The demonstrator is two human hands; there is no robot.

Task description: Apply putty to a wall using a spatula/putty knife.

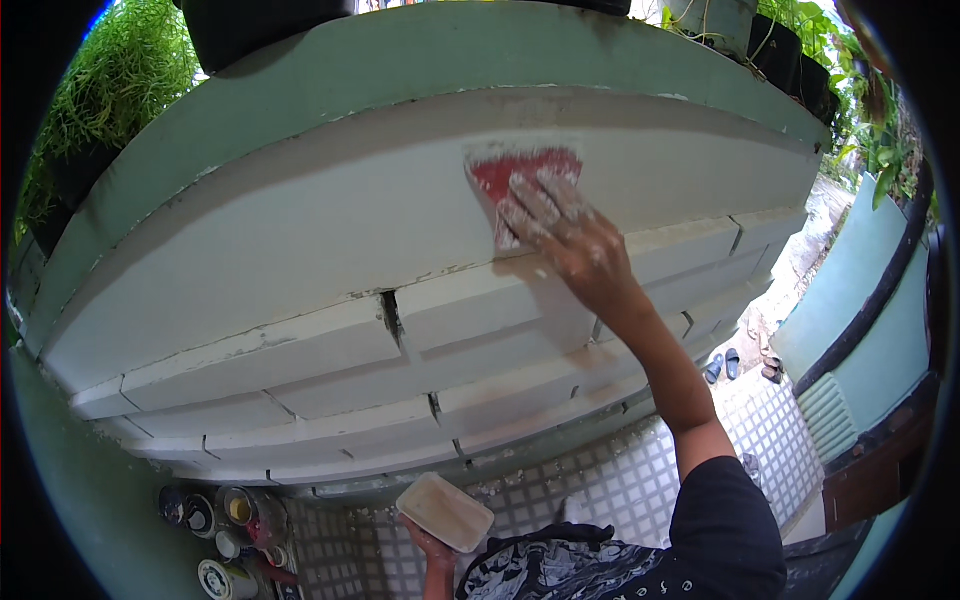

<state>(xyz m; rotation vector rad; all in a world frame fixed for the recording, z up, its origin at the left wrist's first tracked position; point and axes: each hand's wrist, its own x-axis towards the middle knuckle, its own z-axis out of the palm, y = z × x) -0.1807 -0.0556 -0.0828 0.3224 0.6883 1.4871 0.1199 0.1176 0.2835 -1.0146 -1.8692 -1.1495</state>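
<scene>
My right hand [560, 225], its fingers smeared with white, presses a flat red putty spreader [545, 162] against the smooth upper band of the white wall [330, 215]. White paste coats parts of the spreader. Low in the picture, my left hand [432, 548] grips a shallow rectangular plastic tub [446, 512] by its left side, close to my body. The tub's inside looks pale; how much it holds I cannot make out.
Below the smooth band run stepped white blocks [290, 345] with dark gaps. A green ledge [420, 70] carries black plant pots [260, 30]. Paint cans [240, 510] stand at the lower left on the tiled floor [560, 490]. Sandals [733, 364] lie at the right.
</scene>
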